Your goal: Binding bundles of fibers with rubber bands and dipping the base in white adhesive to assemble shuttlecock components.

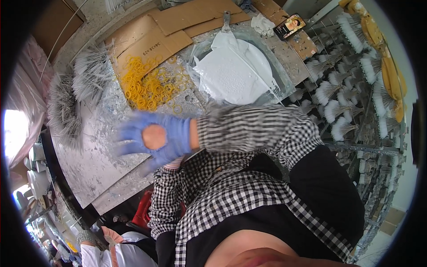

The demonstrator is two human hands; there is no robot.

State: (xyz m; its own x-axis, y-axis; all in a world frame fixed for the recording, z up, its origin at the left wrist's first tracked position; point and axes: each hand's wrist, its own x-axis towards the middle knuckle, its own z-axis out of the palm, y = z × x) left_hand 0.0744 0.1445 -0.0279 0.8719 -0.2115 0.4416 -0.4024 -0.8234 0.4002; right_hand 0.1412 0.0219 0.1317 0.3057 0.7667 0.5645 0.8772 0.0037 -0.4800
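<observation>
My right hand (155,135), in a blue glove with a round hole over its back, reaches leftward over the table in front of me. Its fingers look spread and are smeared by motion. No held thing shows in it. Below the right hand, only my left wrist (174,163) shows, with a checked sleeve behind it. The left hand itself is hidden under the right one. Just beyond the right hand lies a loose heap of yellow rubber bands (142,86). Two clusters of thin whitish bristle bundles, one (91,73) behind the other (64,111), lie at the table's left.
A wide mass of white paste (235,71) with a scraper (227,22) stands beyond my forearm. Flat cardboard (151,46), crumpled tissue (263,25) and a phone (290,26) lie at the back. Racks of white-tipped bundles (331,95) fill the right. A person in white (118,251) is lower left.
</observation>
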